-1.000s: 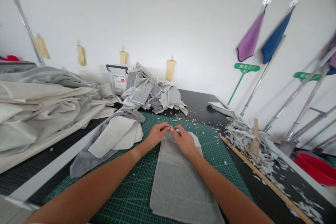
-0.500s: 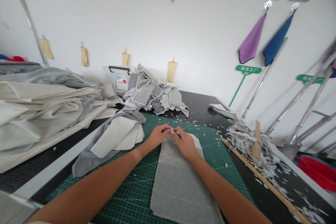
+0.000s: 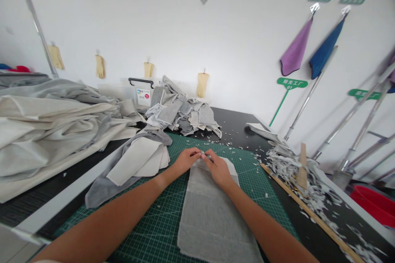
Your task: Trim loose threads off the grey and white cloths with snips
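Observation:
A long grey cloth lies lengthwise on the green cutting mat, its far end folded to a paler side. At its far left corner my left hand is closed, thumb and fingers pinching the cloth edge. Touching it fingertip to fingertip, my right hand is closed around a small slim tool, grey-blue, mostly hidden by the fingers; its kind cannot be made out. To the left, several pale cloth pieces rest on a darker grey cloth.
Big folds of fabric cover the table's left side. A heap of cut cloths sits at the back beside a clear plastic box. On the right are a wooden strip, fabric scraps and a red basin.
Both hands stay at the cloth's far corner with almost no movement. The whole view has shifted very slightly downward in the frame.

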Available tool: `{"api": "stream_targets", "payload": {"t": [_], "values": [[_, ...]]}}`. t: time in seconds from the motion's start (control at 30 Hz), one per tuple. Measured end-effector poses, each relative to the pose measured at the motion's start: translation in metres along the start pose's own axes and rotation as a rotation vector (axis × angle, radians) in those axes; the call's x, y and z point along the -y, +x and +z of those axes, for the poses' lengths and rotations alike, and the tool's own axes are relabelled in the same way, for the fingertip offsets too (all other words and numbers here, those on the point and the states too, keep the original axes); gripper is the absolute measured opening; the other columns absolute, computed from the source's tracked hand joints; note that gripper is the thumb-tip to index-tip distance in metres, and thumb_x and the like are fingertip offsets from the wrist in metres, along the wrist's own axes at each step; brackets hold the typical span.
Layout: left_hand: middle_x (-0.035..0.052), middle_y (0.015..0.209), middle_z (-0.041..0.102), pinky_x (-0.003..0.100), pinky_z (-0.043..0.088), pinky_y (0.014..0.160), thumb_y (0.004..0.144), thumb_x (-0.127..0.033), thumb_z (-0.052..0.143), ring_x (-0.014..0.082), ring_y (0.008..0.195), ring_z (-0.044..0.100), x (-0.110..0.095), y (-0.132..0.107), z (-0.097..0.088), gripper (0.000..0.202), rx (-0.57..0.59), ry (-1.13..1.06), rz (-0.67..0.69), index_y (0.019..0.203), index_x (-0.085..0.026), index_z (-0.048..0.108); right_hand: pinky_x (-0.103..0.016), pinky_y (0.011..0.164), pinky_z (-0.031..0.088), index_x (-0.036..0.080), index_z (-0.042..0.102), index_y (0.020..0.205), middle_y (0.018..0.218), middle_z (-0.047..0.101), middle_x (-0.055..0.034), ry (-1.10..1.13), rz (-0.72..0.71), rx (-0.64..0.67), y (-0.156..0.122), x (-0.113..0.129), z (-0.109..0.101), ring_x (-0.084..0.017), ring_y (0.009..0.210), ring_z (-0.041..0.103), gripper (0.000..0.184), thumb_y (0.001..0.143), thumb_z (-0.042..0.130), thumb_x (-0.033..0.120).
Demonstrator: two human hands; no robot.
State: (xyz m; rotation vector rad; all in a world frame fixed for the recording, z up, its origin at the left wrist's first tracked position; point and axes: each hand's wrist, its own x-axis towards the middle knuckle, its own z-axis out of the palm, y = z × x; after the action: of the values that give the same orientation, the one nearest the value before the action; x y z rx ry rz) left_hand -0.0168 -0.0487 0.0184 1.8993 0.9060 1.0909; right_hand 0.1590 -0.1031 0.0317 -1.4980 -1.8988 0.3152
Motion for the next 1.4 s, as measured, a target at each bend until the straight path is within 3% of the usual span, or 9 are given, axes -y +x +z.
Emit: {"api": "stream_targets", "payload": {"t": [0.9, 1.4], "values": [[0.0048, 0.089, 0.072, 0.027, 0.046, 0.079, 0.088, -0.038, 0.057, 0.0197, 0.086, 0.063, -0.0004, -0.0011, -0.0005, 0.028, -0.043, -0.055, 0.004, 0.09, -0.015, 0.073, -0.023, 0.062, 0.033, 0.027, 0.059, 0.096, 0.077, 0.064, 0.0031, 0.028, 0.027, -0.015, 0.0006, -0.0008, 0.0009, -0.017, 0.07, 0.059, 0.037, 0.098, 0.039, 0.059], [0.0048, 0.089, 0.072, 0.027, 0.045, 0.079, 0.089, -0.037, 0.057, 0.0192, 0.086, 0.063, -0.0001, -0.0011, -0.0014, 0.027, -0.025, -0.079, -0.004, 0.091, -0.015, 0.072, -0.024, 0.063, 0.033, 0.028, 0.059, 0.097, 0.076, 0.062, 0.0031, 0.084, -0.03, 0.0, 0.0007, -0.0035, -0.0001, -0.018, 0.071, 0.058, 0.031, 0.098, 0.041, 0.054]]}}
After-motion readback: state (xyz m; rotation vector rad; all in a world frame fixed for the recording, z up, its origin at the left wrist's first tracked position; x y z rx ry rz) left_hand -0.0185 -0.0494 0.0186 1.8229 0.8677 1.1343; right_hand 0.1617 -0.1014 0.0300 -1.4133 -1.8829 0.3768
